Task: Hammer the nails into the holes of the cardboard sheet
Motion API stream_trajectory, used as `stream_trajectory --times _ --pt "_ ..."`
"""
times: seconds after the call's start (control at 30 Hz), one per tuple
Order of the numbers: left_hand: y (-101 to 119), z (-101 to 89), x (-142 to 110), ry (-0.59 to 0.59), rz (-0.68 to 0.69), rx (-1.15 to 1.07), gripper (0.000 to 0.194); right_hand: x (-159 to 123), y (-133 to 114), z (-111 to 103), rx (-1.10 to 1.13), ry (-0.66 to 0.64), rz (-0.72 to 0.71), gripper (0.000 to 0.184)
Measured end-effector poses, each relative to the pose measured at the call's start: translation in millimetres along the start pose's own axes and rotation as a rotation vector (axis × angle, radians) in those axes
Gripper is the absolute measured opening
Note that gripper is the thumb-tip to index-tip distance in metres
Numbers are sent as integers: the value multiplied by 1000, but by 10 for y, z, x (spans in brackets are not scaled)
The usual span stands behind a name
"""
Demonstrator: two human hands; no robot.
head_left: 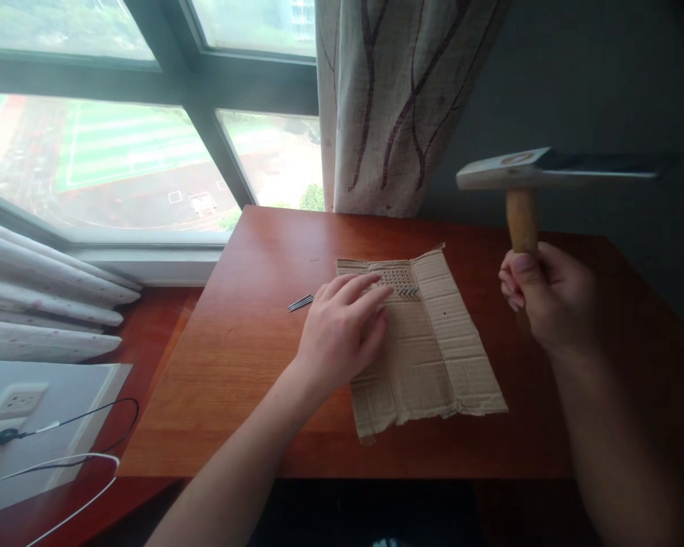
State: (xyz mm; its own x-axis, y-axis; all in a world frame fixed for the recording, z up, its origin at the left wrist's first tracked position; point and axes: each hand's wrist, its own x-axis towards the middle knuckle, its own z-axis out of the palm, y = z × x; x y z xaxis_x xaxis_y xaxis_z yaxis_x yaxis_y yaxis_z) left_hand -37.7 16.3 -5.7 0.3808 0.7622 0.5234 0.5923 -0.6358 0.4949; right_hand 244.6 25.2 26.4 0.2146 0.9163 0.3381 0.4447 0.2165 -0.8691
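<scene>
A torn sheet of brown corrugated cardboard (433, 342) lies flat on the reddish wooden table (239, 342). My left hand (342, 330) rests on the sheet's left part, fingers stretched toward a patch of small dark dots and chevron marks (400, 282) near its top edge. My right hand (547, 296) is closed round the wooden handle of a hammer (521, 216), held upright above the table's right side, its metal head pointing left and right. A few thin nails (300, 303) lie on the table just left of the cardboard.
A patterned curtain (399, 99) hangs behind the table's far edge, beside a large window (119, 152). At the lower left a white panel with sockets (17, 403) has a plug and cables (80, 463) trailing from it. A dark wall (593, 91) stands at the right.
</scene>
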Motion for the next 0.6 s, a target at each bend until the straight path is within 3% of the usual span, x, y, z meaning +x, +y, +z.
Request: stream_trajectory --times 0.07,0.17,0.47,0.6 --pt "-53 -12 18 70 -23 -30 28 51 87 153 251 107 -22 39" --pt "-113 -12 36 117 -46 -40 26 141 159 320 411 198 -36 43" --pt "-213 -50 74 221 -113 -14 23 189 379 385 455 252 -31 53" --pt "-240 -51 78 210 -119 -9 23 154 456 391 457 248 -38 54"
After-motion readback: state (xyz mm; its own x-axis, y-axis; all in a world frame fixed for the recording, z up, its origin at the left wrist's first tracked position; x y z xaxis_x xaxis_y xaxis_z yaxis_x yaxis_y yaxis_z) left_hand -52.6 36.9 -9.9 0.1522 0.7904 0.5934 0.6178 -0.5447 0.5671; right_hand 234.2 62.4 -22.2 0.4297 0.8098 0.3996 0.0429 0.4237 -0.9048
